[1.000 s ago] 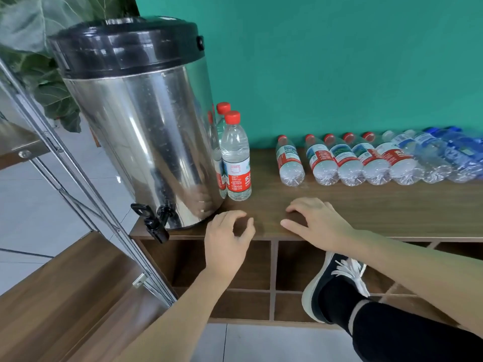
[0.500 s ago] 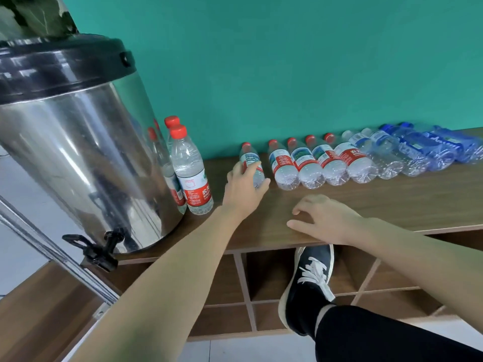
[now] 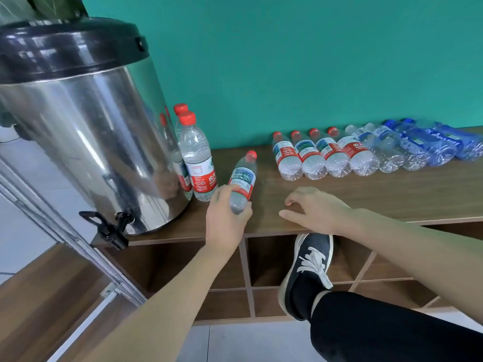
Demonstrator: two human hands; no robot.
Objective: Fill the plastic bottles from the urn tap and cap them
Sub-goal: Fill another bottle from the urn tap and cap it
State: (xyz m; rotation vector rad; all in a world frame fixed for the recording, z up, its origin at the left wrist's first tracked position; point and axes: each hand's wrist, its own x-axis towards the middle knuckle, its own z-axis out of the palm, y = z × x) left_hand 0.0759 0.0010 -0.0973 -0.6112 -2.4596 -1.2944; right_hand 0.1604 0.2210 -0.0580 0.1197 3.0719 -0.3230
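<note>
Left hand (image 3: pixel 226 218) fingers curl round base of empty capped bottle (image 3: pixel 241 182) at frame centre, right hand (image 3: pixel 315 211) loosely spread on shelf (image 3: pixel 392 199); light, crushable, better gripped mid-label.

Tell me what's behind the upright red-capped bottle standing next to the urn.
Behind the upright bottle stands a second red-capped bottle; only its cap and shoulder show, the rest is covered. The teal wall rises behind both. The urn stands beside them.

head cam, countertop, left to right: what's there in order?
Urn tap → steel urn → two upright red-capped bottles → bottle gripped by left hand → right hand → lying red-capped bottles → lying blue bottles.
</note>
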